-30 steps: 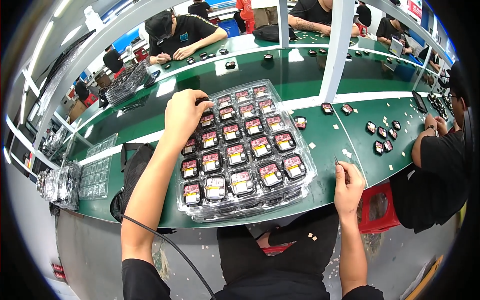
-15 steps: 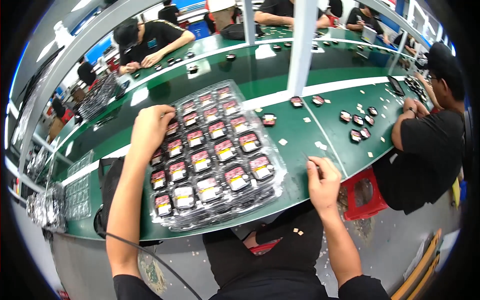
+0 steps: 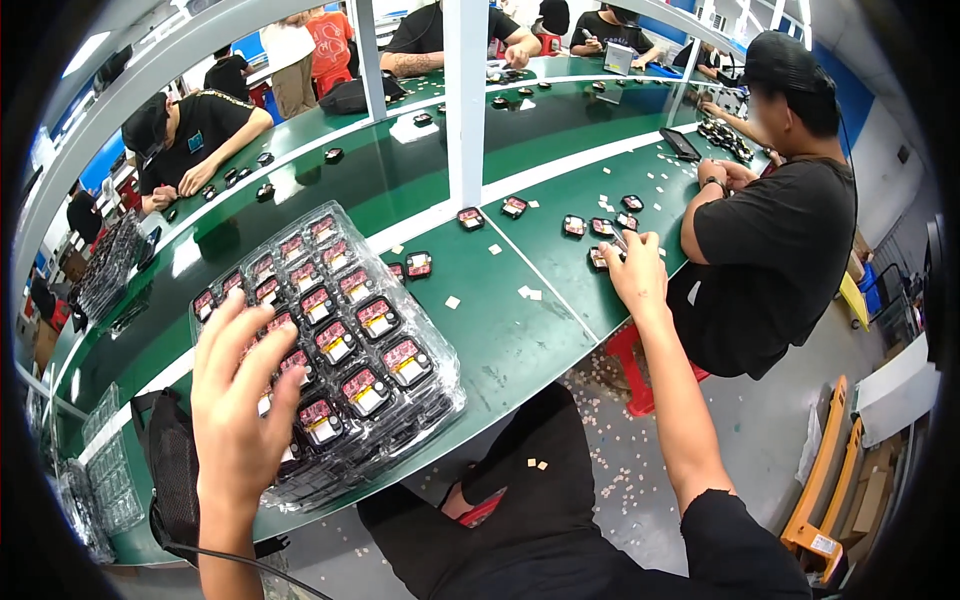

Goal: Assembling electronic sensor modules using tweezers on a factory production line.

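A stack of clear plastic trays (image 3: 420, 400) holding several small black-and-red parts lies on the green table (image 3: 500, 340) in front of me. My left hand (image 3: 235, 400) rests flat on the stack's near left corner with its fingers spread. My right hand (image 3: 635, 270) reaches out to the right, with its fingertips at a small black part (image 3: 598, 260) near the table's edge. The back of that hand faces me, so its grip is hidden. More loose parts (image 3: 575, 226) lie just beyond it.
A person in black (image 3: 775, 240) sits close on the right, working at the same table. A white post (image 3: 465, 100) stands behind the trays. Small pale chips (image 3: 528, 292) dot the table. Other people work on the far side. Empty trays (image 3: 110, 470) are stacked at left.
My view has swung to the right. My right hand has moved from the table's near edge out to the loose parts on the right. My left hand has slid to the stack's near corner.
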